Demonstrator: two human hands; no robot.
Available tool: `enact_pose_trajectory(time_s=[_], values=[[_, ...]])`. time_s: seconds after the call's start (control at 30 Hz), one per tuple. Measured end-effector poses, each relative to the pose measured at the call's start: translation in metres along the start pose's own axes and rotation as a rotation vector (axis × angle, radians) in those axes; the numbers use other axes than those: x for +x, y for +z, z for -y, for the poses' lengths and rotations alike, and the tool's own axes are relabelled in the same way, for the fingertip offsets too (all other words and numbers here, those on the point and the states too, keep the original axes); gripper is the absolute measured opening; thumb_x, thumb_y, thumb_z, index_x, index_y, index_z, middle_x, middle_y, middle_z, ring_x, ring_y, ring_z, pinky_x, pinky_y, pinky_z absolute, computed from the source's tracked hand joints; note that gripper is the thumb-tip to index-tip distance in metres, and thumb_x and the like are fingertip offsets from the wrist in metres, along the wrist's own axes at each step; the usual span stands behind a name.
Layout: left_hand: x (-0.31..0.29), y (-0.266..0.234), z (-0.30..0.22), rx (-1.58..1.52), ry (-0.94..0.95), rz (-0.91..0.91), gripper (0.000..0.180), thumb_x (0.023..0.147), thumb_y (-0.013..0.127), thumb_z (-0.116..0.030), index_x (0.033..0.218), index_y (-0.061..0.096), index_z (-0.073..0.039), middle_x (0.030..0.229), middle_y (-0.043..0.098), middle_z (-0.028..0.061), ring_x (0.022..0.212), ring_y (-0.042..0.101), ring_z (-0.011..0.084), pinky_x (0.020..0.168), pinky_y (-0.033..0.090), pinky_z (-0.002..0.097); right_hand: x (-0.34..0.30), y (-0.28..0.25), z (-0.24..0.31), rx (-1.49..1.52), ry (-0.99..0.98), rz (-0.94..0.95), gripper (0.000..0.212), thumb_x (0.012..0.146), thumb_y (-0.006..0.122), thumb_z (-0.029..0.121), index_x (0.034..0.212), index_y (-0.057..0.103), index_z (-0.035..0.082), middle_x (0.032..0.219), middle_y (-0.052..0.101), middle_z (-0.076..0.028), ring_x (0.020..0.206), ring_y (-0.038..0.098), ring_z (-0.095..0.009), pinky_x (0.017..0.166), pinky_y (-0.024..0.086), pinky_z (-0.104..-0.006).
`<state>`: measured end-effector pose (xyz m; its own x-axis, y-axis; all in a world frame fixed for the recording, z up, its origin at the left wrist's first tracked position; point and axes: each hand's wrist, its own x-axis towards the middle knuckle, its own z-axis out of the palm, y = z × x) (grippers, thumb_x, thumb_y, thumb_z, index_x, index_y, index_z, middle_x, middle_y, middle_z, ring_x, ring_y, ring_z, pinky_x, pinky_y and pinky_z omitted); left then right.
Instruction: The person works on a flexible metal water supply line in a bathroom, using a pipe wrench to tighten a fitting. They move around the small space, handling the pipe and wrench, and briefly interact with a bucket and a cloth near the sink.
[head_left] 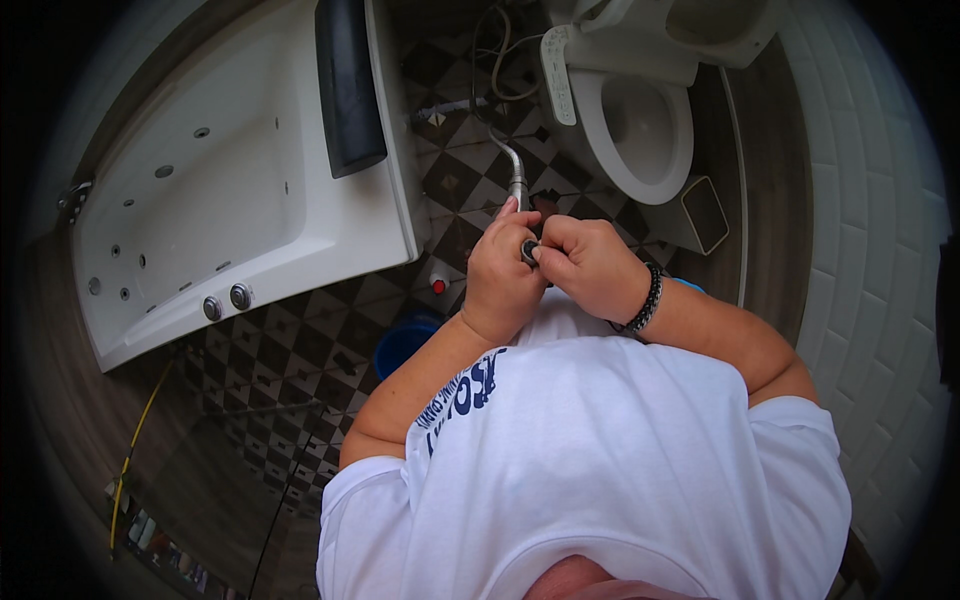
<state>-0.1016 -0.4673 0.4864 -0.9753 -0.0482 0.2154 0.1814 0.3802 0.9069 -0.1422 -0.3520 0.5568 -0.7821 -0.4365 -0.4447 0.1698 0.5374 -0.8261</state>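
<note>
In front of my chest, my left hand (500, 272) is wrapped round the near end of a silver metal tube (518, 188). The tube bends away from me and runs on into a thin dark hose or cable toward the back. A round end with a black centre (530, 251) shows at the top of the left fist. My right hand (594, 270), with a dark beaded bracelet (650, 300) on its wrist, is closed with thumb and finger pressed at that black end. What lies under its fingers is hidden.
A white whirlpool bathtub (330, 245) with a black headrest (350, 90) stands at left. A white toilet (685, 170), lid raised, and a bin (705, 215) stand back right. A blue bucket (403, 345) and a red-capped bottle (438, 284) are on the patterned tile floor.
</note>
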Motion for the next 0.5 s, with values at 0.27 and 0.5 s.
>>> enact_pose_trajectory(time_s=[0.27, 0.5], values=[[0.001, -0.002, 0.001, -0.031, -0.024, 0.012, 0.016, 0.064, 0.064, -0.004, 0.067, 0.048, 0.0, 0.086, 0.057, 0.0174, 0.093, 0.053, 0.0367, 0.087, 0.041, 0.0393, 0.001, -0.008, 0.001, -0.05, 0.008, 0.012, 0.019, 0.077, 0.048, 0.013, 0.087, 0.057, -0.002, 0.07, 0.059, -0.014, 0.06, 0.057, -0.021, 0.056, 0.045, -0.029], [0.006, -0.006, -0.008, -0.055, 0.01, -0.007, 0.016, 0.063, 0.064, -0.003, 0.067, 0.048, -0.001, 0.082, 0.058, 0.0152, 0.084, 0.056, 0.0332, 0.088, 0.041, 0.04, 0.01, -0.017, 0.015, -0.162, 0.014, 0.142, 0.02, 0.076, 0.049, 0.014, 0.086, 0.058, -0.001, 0.069, 0.059, -0.015, 0.061, 0.058, -0.023, 0.057, 0.045, -0.0296]])
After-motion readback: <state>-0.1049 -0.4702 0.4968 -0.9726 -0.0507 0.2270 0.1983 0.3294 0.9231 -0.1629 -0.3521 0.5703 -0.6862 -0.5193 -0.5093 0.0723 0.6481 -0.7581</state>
